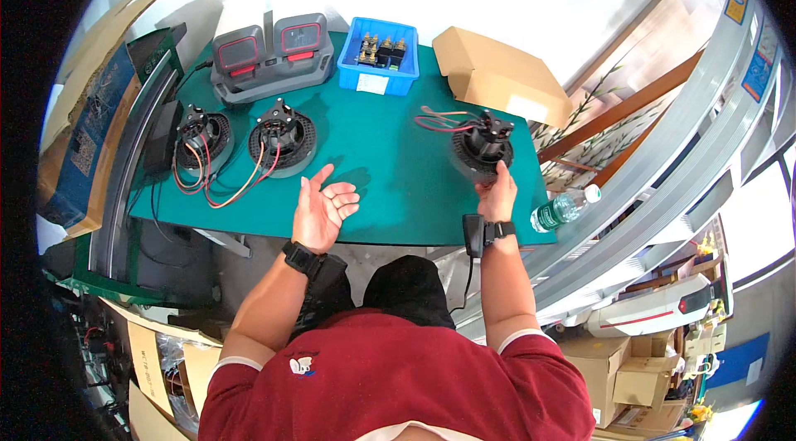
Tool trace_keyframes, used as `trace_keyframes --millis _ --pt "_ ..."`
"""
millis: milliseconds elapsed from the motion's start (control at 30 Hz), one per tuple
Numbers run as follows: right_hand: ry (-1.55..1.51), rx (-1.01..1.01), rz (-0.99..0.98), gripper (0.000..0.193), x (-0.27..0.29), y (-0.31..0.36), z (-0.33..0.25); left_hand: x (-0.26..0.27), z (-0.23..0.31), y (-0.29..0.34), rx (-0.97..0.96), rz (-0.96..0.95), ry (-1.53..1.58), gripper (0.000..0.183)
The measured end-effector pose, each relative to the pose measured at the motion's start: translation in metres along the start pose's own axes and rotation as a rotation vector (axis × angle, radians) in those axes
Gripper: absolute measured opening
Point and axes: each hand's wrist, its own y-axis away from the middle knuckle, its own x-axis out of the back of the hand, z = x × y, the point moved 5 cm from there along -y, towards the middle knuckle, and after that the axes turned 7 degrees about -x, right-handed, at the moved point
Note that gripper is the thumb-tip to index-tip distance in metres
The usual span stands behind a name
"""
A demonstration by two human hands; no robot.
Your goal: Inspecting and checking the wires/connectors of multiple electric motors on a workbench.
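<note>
At the right of the green table, my right hand grips the near rim of a round black motor-like unit. Red and tan wires trail from its left side, and a black bracket tops it; some of my fingers are hidden beneath. My left hand hovers over the table's front edge, fingers spread and palm turned up, holding nothing. Beyond it sits a similar round black unit with a three-armed top and long looping wires. Another such unit lies further left.
Along the back of the green table stand a grey dual-bay charger, a blue bin with brass-coloured fittings and a tan cardboard box. A plastic bottle lies by the right edge, near a metal ladder-like frame.
</note>
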Motion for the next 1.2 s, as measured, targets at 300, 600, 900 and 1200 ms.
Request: trace_keyframes --millis 300,600,900,1200 --pt "-0.028 0.065 0.147 0.029 0.053 -0.051 -0.013 -0.003 0.001 -0.002 0.016 -0.011 -0.024 0.058" --pt "-0.056 -0.030 0.177 0.033 0.060 -0.071 -0.004 -0.003 -0.002 -0.002 0.012 -0.021 -0.030 0.057" --pt "-0.011 -0.045 0.167 0.040 0.063 -0.079 0.006 -0.004 0.000 0.000 0.008 -0.029 -0.053 0.058" --pt "0.172 -0.128 0.114 0.046 0.060 -0.066 -0.011 -0.004 0.001 0.005 -0.007 -0.038 -0.045 0.058"
